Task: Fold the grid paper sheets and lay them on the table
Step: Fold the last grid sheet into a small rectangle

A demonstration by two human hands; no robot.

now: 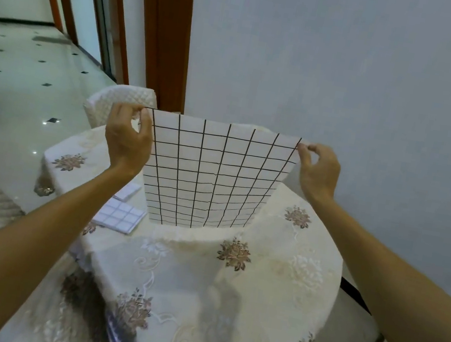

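Here, left hand and right hand pinch the grid sheet upright by its top corners.

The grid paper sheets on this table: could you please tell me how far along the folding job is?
Done: two folded sheets lie on the table beside the left forearm. In hand: the left hand and right hand pinch the top corners of an unfolded sheet, held up above the table. Left: folding this sheet and laying it down. No other unfolded sheets are in view.
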